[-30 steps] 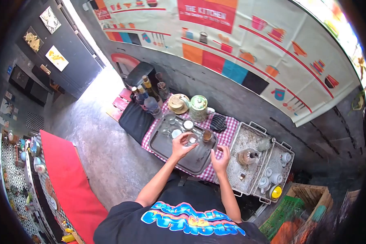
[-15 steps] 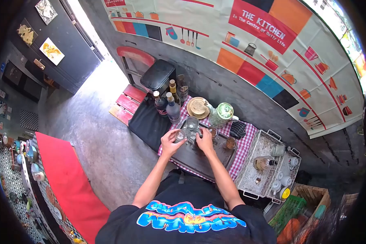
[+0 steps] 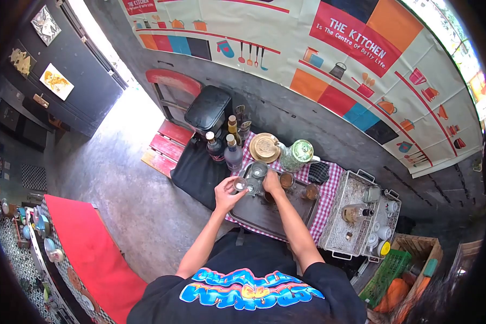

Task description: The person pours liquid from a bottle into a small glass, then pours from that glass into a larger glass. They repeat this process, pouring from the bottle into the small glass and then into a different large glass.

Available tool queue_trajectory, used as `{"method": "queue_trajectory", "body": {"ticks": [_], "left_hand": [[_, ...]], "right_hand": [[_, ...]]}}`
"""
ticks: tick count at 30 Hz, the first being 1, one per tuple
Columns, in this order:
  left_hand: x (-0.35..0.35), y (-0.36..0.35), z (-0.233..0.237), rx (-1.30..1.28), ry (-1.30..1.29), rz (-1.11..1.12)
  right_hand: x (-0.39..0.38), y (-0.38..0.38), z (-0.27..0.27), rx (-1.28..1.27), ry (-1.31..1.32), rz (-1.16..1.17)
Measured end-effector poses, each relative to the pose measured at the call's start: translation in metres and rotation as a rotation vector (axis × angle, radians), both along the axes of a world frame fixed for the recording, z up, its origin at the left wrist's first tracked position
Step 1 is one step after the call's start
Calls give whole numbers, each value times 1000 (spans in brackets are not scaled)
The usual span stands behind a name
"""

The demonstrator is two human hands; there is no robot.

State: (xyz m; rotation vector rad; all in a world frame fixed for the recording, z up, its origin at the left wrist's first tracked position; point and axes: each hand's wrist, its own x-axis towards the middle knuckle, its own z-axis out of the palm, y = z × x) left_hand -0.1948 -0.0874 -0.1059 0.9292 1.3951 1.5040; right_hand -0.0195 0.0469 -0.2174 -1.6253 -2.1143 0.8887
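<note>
My left hand (image 3: 227, 193) holds a small clear glass (image 3: 240, 184) above the near left corner of a dark metal tray (image 3: 259, 216). My right hand (image 3: 272, 182) rests over several small glasses (image 3: 256, 171) clustered at the tray's far left; its fingers hide what they touch. Two glasses of brown drink (image 3: 287, 180) (image 3: 310, 191) stand on the tray just right of that hand. The tray lies on a red-checked cloth (image 3: 329, 189).
Bottles (image 3: 232, 152) stand at the table's left end, with a round lidded basket (image 3: 264, 147) and a green-lidded jar (image 3: 298, 154) behind the tray. Wire racks (image 3: 356, 216) with cups sit to the right. Crates (image 3: 410, 267) lie on the floor.
My left hand has carried a small glass leftward across the tray. My right hand moved from the tray's right edge to the glasses at its far left. The view has shifted left.
</note>
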Motion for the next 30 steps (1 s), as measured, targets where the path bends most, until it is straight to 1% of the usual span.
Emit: {"method": "queue_trajectory", "body": {"ticks": [2, 5, 11, 14, 17, 20, 23, 26, 29, 30], "left_hand": [[-2, -1, 4, -29, 14, 3], [-4, 1, 3, -13, 3, 2], [-8, 3, -2, 11, -5, -22], [-10, 3, -2, 21, -16, -21], [-12, 4, 0, 11, 6, -14], [-16, 4, 3, -1, 6, -18], [-18, 6, 4, 11, 16, -23], [-17, 11, 7, 38, 9, -9], [-13, 20, 16, 41, -21, -19], [-12, 24, 17, 38, -29, -29]], "right_hand": [[3, 5, -7, -43, 28, 10], [3, 7, 4, -143, -41, 40], [8, 20, 16, -231, -34, 246], [4, 19, 26, -207, 38, 219], [5, 24, -1, -187, 123, 251], [7, 24, 7, -190, 71, 288], [10, 17, 8, -358, 364, 177], [13, 2, 35, -358, 628, 52], [23, -5, 67, -495, 757, 35], [27, -6, 72, -483, 783, 36]]}}
